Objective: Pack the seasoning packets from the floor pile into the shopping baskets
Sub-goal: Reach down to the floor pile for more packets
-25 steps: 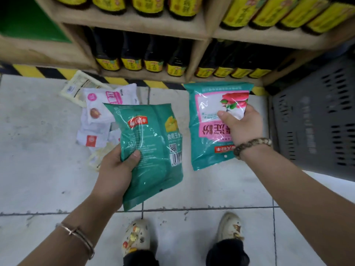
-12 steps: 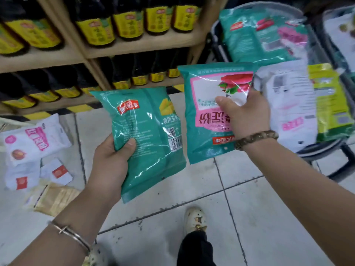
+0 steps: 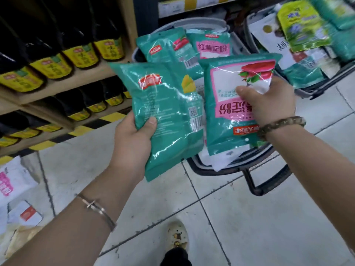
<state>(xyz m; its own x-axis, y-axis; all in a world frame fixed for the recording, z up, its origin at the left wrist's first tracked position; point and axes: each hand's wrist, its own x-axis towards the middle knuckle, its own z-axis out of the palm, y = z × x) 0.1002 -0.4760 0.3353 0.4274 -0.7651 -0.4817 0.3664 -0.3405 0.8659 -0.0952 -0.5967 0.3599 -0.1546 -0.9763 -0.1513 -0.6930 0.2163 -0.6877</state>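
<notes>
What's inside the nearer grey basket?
Two teal packets at the back, a white packet in front; the held corn-starch packet and sweet-potato-starch packet cover the rest.

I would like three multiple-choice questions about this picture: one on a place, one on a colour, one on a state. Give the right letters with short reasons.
1. Where is the pink-label packet?
A. over the near basket
B. on a shelf
C. flat on the floor

2. What colour are the labels of the dark bottles?
A. blue
B. yellow
C. white

3. What does the left hand do?
A. hangs empty
B. presses the floor
C. grips the corn packet

Answers:
1 A, the right hand holds it above the basket.
2 B, every visible label is yellow.
3 C, its thumb lies across the packet's front.
</notes>
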